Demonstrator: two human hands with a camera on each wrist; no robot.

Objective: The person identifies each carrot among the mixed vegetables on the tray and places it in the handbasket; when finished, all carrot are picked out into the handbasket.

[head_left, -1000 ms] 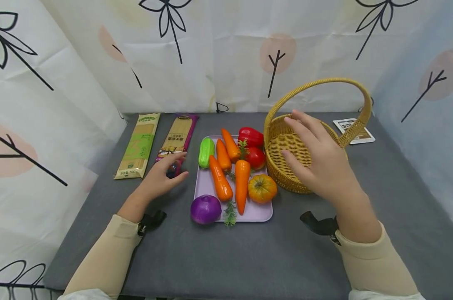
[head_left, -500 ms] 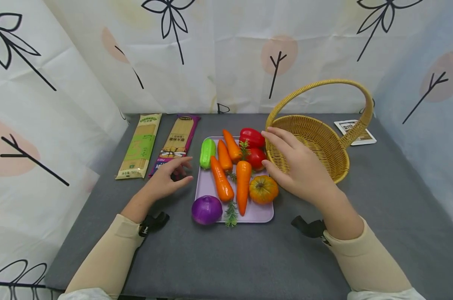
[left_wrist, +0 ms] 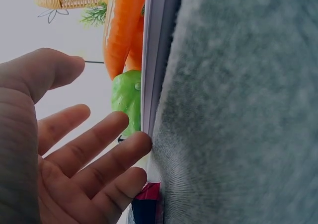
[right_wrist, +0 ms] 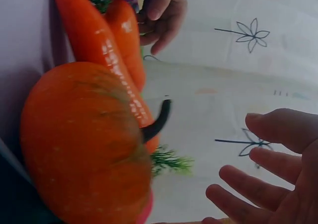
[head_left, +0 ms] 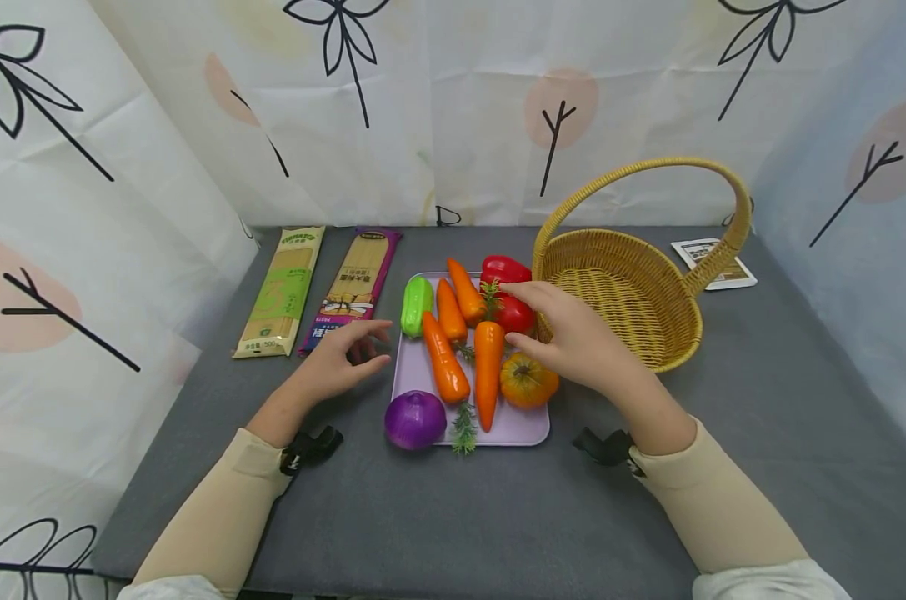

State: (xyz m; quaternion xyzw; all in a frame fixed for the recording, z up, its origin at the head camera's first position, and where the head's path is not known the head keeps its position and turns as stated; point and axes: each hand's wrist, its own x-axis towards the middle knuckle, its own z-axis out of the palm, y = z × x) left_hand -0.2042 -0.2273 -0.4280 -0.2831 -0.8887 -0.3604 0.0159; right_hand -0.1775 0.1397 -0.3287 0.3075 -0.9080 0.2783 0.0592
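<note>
The right hand (head_left: pixel 573 337) hangs over the right edge of the tray, holding nothing, its thumb well parted from loosely extended fingers; the right-wrist view shows it apart from the pumpkin (head_left: pixel 529 382). The left hand (head_left: pixel 340 362) is also unladen, thumb away from gently bent fingers, just off the tray's left edge; whether a fingertip touches that edge I cannot tell. Between the thumb and fingers of the right hand, as the head view has it, shows the tomato (head_left: pixel 514 315), with the pumpkin nearer the person; both lie on the tray (head_left: pixel 518 435). Their gloss suggests moulded imitations, so I judge them light, stiff and hard to bruise, but slick and apt to roll. The tomato would suit a cupped hold around its widest part; the pumpkin, squat and ribbed, fingers and thumb on opposite sides, sparing the thin dark stem. Left of these lie four carrots (head_left: pixel 488 367), smooth and tapering, best taken at the thick middle rather than the leafy tops. The onion (head_left: pixel 415 421) rests at the near left corner, the green vegetable (head_left: pixel 417 307) at the left edge, the red pepper (head_left: pixel 503 268) behind the tomato. Further out on the grey counter (head_left: pixel 453 517) stand a wicker basket (head_left: pixel 666 321) to the right and two flat noodle packets (head_left: pixel 280 292) to the left.
</note>
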